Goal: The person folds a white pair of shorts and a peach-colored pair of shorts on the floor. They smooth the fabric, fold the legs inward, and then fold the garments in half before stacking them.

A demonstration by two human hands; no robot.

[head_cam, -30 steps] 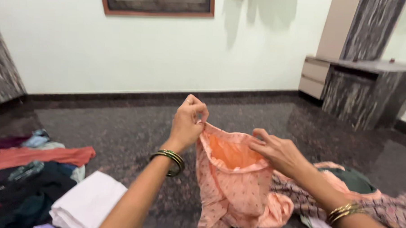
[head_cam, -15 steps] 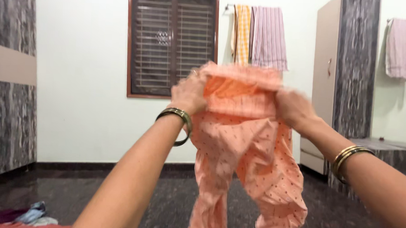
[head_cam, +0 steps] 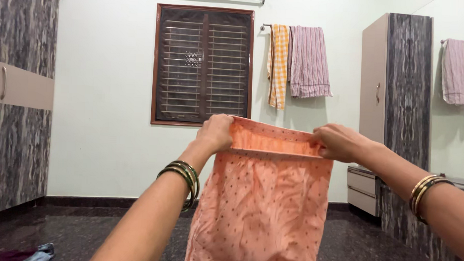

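In front of the barred window (head_cam: pixel 203 68), the left hand (head_cam: pixel 215 132) and right hand (head_cam: pixel 338 142) are pinching the waistband of peach dotted trousers (head_cam: pixel 262 209), fingers closed on the cloth. It is hanging limp, likely light and soft; the waistband corners are offering the firmest hold.

- Peach dotted garment (head_cam: pixel 260 208): thin woven cloth, matt, lightly crinkled; waistband smoother and flat.
- Bangles (head_cam: pixel 181 177) on left wrist: metal look, glossy, gold and dark green. Bangles on right wrist (head_cam: pixel 425 191): glossy gold metal.
- Floor (head_cam: pixel 84 228): dark speckled stone, polished, reflective.
- Window (head_cam: pixel 203 68): brown wooden frame, metal grille.
- Hanging towels (head_cam: pixel 301 63): soft matt cloth, checked and striped.
- Wardrobe (head_cam: pixel 398 85): smooth laminate, marbled pattern.
- Wall (head_cam: pixel 105 90): matt paint.
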